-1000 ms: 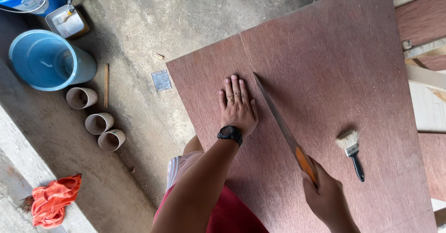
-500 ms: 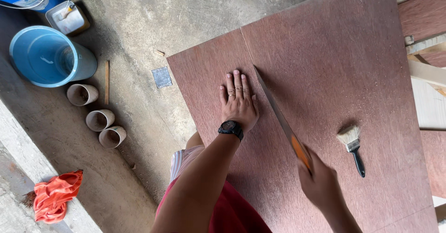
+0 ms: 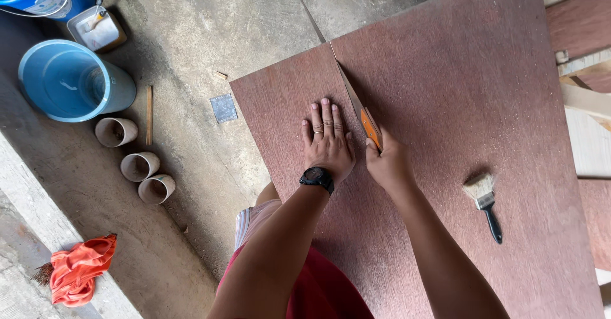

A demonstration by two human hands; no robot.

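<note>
A large reddish-brown plywood sheet [image 3: 458,103] fills the right of the view, with a thin cut running in from its far edge. My left hand [image 3: 326,139] lies flat on the sheet, fingers spread, a black watch on the wrist. Just to its right, my right hand [image 3: 385,163] grips the orange handle of a hand saw [image 3: 347,83]. The saw's blade runs along the cut, and its tip sticks out past the sheet's far edge over the floor.
A paintbrush [image 3: 485,203] with a black handle lies on the sheet to the right. On the concrete floor at left are a blue bucket [image 3: 73,80], three short pipe pieces [image 3: 137,165], a wooden stick [image 3: 149,115], a small grey square [image 3: 223,108] and an orange rag [image 3: 79,274].
My right hand has pushed the saw forward along the cut, from near my body up beside my left hand. The left hand has stayed flat in place.
</note>
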